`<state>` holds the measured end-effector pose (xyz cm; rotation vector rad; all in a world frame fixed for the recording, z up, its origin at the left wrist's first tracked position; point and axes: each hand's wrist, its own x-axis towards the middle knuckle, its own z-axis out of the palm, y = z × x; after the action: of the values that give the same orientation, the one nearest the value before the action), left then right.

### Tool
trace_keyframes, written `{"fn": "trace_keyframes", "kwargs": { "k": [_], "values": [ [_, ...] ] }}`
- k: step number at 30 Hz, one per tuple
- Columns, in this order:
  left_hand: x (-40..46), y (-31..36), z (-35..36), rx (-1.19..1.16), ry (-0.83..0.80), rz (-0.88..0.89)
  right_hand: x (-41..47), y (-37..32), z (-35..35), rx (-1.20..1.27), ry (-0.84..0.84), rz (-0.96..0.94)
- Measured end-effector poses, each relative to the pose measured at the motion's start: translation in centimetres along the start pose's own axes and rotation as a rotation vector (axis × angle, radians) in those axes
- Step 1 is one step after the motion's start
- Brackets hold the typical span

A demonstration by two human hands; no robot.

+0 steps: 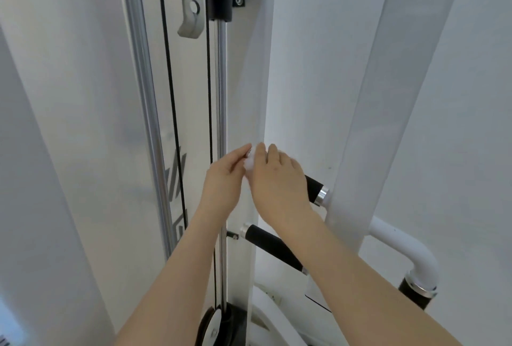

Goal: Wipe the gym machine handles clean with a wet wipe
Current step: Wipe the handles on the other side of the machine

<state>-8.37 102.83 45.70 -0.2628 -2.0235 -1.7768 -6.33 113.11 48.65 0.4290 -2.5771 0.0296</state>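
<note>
Both grips, left hand (221,179) and right hand (277,179), pinch white wet wipe (248,164) over black handle (314,187).

Plain white wall (471,124) off to the right of the hands, soft even light, maybe daylight.

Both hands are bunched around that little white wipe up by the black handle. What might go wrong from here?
The small crumpled white wet wipe is pinched between the left hand and right hand; it may slip and drop. The right hand hides most of the upper black foam handle, so patches there might get missed. The lower black foam handle looks untouched and could be forgotten.
</note>
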Motion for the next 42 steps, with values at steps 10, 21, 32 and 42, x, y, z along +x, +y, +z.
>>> {"fn": "trace_keyframes", "kwargs": {
  "k": [10, 21, 32, 42],
  "values": [
    [1.7, -0.2, -0.8, -0.034, -0.023, 0.001, 0.7, 0.8, -0.8, -0.113, -0.026, 0.067],
    [2.5, -0.3, 0.3, -0.027, -0.011, 0.013, 1.5, 1.0, 0.5, -0.155, 0.003, 0.026],
    [2.5, -0.3, 1.1, -0.111, 0.02, -0.046, 2.0, 0.7, 1.5, -0.247, -0.014, 0.017],
    [1.9, -0.5, 2.0, -0.051, 0.105, -0.03, -4.0, 3.6, 2.1, -0.422, 0.148, 0.158]
  ]
}}
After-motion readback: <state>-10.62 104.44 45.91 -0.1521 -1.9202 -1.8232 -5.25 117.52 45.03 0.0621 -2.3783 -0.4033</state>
